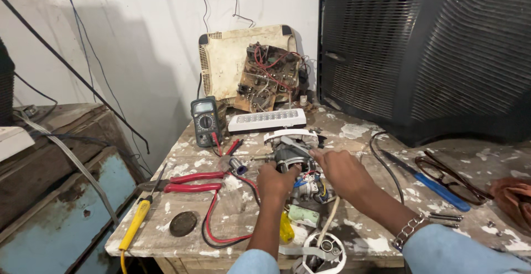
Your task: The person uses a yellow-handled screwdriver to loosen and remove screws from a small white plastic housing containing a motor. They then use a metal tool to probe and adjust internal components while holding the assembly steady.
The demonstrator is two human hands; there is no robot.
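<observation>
A: Status of the hands?

B: The small motor assembly is gripped from both sides, mid-bench, just in front of the white LED lamp. The left hand is closed on its lower left side, fingers curled around the housing. The right hand is pressed on the right side, index finger laid along the top.

A: Grip on the shaft?

B: Cannot be told; the contact points are hidden by the knuckles.

A: What is seen around it?

B: Red-handled pliers are laid to the left, near a yellow screwdriver. A multimeter is propped behind them. A blue-handled screwdriver and glasses are laid to the right, well apart from the hands.
</observation>
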